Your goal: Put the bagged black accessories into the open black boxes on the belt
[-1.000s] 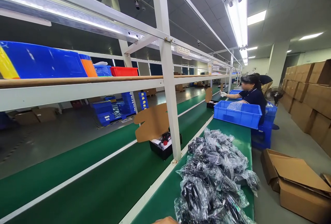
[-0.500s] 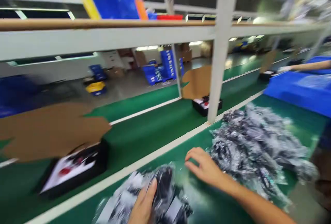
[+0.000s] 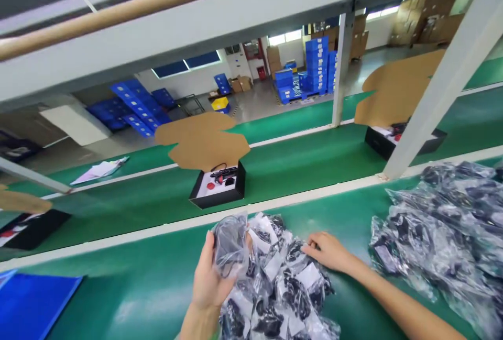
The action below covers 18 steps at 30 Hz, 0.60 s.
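Note:
My left hand [image 3: 212, 272] is closed around a clear plastic bag [image 3: 231, 243] with a dark, rounded item inside, held up over the left side of a bag pile. Under and beside it lies this pile of clear bags [image 3: 271, 298], with black parts and white paper slips in them. At the pile's right edge is my right hand [image 3: 326, 251], its fingers curled together against a bag there. What its fingertips hold, if anything, is hidden. A larger heap of similar bags [image 3: 444, 235] lies further right on the green surface.
Behind a white ledge runs a green belt [image 3: 294, 164]. On it stand black boxes with raised brown flaps, one [image 3: 220, 201] straight ahead, others left and right. A white post [image 3: 436, 78] slants at right. A blue sheet-like object [image 3: 39, 303] lies at front left.
The view has swung left. My left hand now lifts one bag up from the pile. My right hand has come from the gap between the heaps to the near pile's edge, fingers now curled.

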Motion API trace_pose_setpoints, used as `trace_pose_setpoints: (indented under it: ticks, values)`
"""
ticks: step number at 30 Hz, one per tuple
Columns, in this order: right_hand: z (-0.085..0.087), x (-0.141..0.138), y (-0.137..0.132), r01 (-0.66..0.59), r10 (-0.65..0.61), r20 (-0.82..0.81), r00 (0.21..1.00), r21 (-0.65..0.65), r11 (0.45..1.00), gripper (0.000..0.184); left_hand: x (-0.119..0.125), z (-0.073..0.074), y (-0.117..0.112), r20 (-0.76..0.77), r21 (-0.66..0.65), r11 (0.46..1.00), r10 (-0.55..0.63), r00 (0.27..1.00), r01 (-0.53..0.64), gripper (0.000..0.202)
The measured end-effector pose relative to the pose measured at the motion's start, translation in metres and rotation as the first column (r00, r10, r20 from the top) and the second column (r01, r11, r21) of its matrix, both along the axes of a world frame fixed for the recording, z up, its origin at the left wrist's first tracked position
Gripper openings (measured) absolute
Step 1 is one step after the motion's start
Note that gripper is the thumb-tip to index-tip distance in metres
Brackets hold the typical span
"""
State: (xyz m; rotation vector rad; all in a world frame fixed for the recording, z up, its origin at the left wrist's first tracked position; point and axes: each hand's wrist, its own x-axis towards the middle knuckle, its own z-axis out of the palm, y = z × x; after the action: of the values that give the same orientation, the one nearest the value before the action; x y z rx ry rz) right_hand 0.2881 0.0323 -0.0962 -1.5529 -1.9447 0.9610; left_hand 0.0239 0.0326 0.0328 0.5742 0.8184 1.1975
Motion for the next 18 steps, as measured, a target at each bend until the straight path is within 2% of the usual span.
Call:
trace_pose_setpoints:
  ticks: [3,6,8,10,13,15,16,18]
  values:
    - [-0.008,-0.004,0.003,-0.029,0.029,-0.086,0.996,-0.004,1.0,0.02,-0.013,0.0,0.014,-0.073,-0.017,0.988,0.151,0.986,-0.152,0.039]
    - [-0.012,0.007,0.005,-0.025,0.029,-0.177,0.984,0.028,0.999,0.033,-0.032,0.003,0.037,-0.174,0.023,0.946,0.323,0.93,-0.324,0.025]
    - [-0.017,0.016,0.005,0.027,-0.014,-0.2,0.98,0.062,0.998,0.038,-0.046,0.006,0.057,-0.279,0.092,0.937,0.348,0.895,-0.336,0.023]
    - [-0.025,0.02,0.002,0.026,-0.008,-0.175,0.985,0.102,0.994,0.04,-0.061,0.007,0.082,-0.38,0.151,0.937,0.35,0.856,-0.315,0.021]
    - [-0.038,0.014,-0.004,-0.118,0.134,-0.096,0.986,0.153,0.981,0.046,-0.081,0.006,0.128,-0.508,0.205,0.93,0.368,0.779,-0.306,0.018]
    - [-0.045,0.007,-0.006,-0.182,0.197,-0.08,0.977,0.166,0.969,0.034,-0.091,0.001,0.163,-0.62,0.25,0.922,0.387,0.683,-0.296,0.015]
    - [-0.049,0.004,-0.005,-0.187,0.204,-0.088,0.975,0.171,0.967,0.029,-0.095,-0.002,0.18,-0.683,0.273,0.916,0.399,0.612,-0.293,0.014]
    - [-0.056,0.001,-0.002,-0.178,0.203,-0.118,0.972,0.189,0.966,0.027,-0.098,-0.011,0.213,-0.806,0.311,0.906,0.412,0.425,-0.288,0.013]
